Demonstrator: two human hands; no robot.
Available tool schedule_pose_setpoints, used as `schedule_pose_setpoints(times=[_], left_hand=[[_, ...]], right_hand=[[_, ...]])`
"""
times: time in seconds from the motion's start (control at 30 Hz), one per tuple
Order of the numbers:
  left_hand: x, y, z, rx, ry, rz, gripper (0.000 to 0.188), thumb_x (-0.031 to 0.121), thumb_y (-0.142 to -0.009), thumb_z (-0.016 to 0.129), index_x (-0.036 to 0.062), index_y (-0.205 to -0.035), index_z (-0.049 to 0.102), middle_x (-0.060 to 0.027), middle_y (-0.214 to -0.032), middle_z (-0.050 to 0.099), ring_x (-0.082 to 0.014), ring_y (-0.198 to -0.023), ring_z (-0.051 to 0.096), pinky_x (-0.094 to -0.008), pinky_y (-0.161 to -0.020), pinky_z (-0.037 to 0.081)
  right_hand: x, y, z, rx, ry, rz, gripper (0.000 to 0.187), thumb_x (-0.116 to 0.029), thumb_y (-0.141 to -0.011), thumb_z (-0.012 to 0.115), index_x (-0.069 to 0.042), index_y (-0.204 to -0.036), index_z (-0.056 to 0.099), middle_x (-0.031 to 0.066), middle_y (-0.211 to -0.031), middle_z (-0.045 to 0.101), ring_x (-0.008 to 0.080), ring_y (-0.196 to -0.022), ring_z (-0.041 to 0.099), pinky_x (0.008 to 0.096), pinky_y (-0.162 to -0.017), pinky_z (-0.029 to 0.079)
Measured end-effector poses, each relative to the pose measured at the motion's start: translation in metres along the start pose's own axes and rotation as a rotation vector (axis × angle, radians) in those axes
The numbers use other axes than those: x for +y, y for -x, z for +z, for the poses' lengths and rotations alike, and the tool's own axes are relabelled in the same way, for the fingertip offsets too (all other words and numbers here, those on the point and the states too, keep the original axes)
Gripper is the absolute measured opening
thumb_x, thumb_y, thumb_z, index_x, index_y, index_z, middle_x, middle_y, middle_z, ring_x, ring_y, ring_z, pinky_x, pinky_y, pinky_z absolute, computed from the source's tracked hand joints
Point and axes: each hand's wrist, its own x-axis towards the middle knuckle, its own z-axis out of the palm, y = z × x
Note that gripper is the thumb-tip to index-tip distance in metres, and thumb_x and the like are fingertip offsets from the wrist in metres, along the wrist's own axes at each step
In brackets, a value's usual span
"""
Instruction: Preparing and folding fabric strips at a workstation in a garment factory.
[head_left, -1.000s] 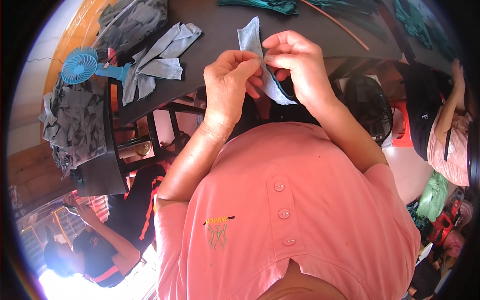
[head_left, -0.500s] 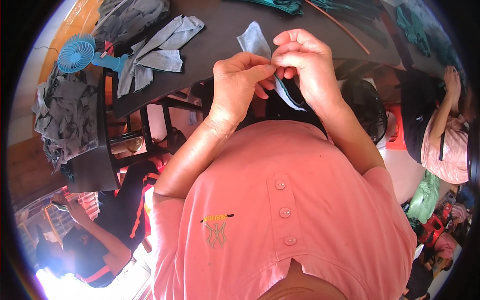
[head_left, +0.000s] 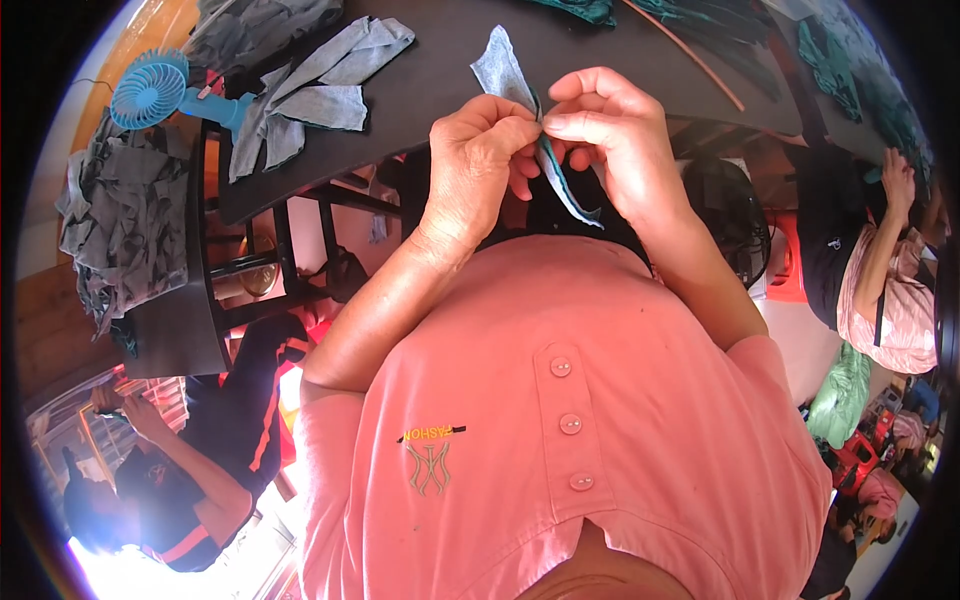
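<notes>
A narrow grey-blue fabric strip (head_left: 500, 70) with a dark green edge is held up in front of my chest, at the near side of the dark table. My left hand (head_left: 475, 165) is closed on its middle, thumb pressed over bent fingers. On the strip's right edge, the thumb of my right hand (head_left: 625, 140) meets a fingertip that is partly hidden; the other fingers curl loosely. One end of the strip sticks up past my hands, and the other hangs below them, slightly twisted.
Similar grey strips (head_left: 315, 90) lie on the dark table (head_left: 430, 85), left of my hands, beside a small blue fan (head_left: 150, 90). A heap of grey cloth (head_left: 125, 210) sits far left. A thin brown stick (head_left: 690, 55) lies at right. Other people work at both sides.
The strip has turned a little, so more of its green edge shows. My right fingers have loosened and spread slightly; my left hand keeps its hold.
</notes>
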Motion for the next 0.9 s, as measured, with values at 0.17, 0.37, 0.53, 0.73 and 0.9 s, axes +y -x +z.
schedule_pose_setpoints(times=[0.17, 0.37, 0.53, 0.73, 0.9], left_hand=[[-0.002, 0.003, 0.002, -0.050, -0.176, 0.111, 0.013, 0.008, -0.086, 0.061, -0.0042, -0.090, 0.063, -0.0067, -0.072, 0.061, -0.0121, -0.059, 0.058, -0.0241, -0.046, 0.047], [-0.004, 0.002, -0.001, -0.067, -0.167, 0.092, 0.011, 0.007, -0.087, 0.060, -0.0032, -0.089, 0.064, -0.0056, -0.072, 0.061, -0.0101, -0.059, 0.058, -0.0226, -0.047, 0.047], [-0.009, 0.004, 0.003, -0.037, -0.311, 0.184, 0.011, 0.007, -0.086, 0.059, -0.0030, -0.088, 0.063, -0.0059, -0.072, 0.061, -0.0101, -0.059, 0.058, -0.0225, -0.048, 0.047], [-0.004, 0.000, -0.003, -0.051, 0.029, 0.014, 0.013, 0.008, -0.085, 0.059, -0.0036, -0.090, 0.062, -0.0074, -0.073, 0.061, -0.0134, -0.059, 0.058, -0.0261, -0.048, 0.046], [-0.006, 0.000, 0.003, -0.046, 0.211, -0.010, 0.018, 0.014, -0.087, 0.063, -0.0035, -0.092, 0.061, -0.0089, -0.075, 0.061, -0.0155, -0.061, 0.059, -0.0287, -0.050, 0.046]], right_hand=[[-0.005, -0.005, 0.001, -0.009, 0.068, -0.040, 0.019, 0.000, -0.079, 0.062, -0.002, -0.098, 0.060, 0.0044, -0.077, 0.064, 0.0093, -0.065, 0.058, 0.0225, -0.056, 0.043], [-0.005, -0.002, 0.002, -0.002, 0.169, -0.141, 0.021, 0.006, -0.075, 0.059, 0.000, -0.094, 0.060, 0.0040, -0.072, 0.062, 0.0094, -0.065, 0.058, 0.0238, -0.054, 0.048], [0.007, -0.005, 0.000, 0.006, 0.166, -0.218, 0.021, 0.008, -0.073, 0.058, 0.000, -0.092, 0.060, 0.0031, -0.070, 0.060, 0.0086, -0.062, 0.057, 0.0233, -0.053, 0.047], [-0.001, -0.005, -0.007, -0.022, -0.095, -0.119, 0.019, 0.009, -0.070, 0.061, 0.000, -0.087, 0.059, 0.0038, -0.067, 0.059, 0.0106, -0.055, 0.056, 0.0239, -0.050, 0.043], [-0.006, 0.001, -0.001, 0.037, -0.112, -0.135, 0.018, 0.006, -0.070, 0.063, -0.002, -0.085, 0.057, 0.0035, -0.065, 0.059, 0.0116, -0.055, 0.057, 0.0235, -0.050, 0.041]])
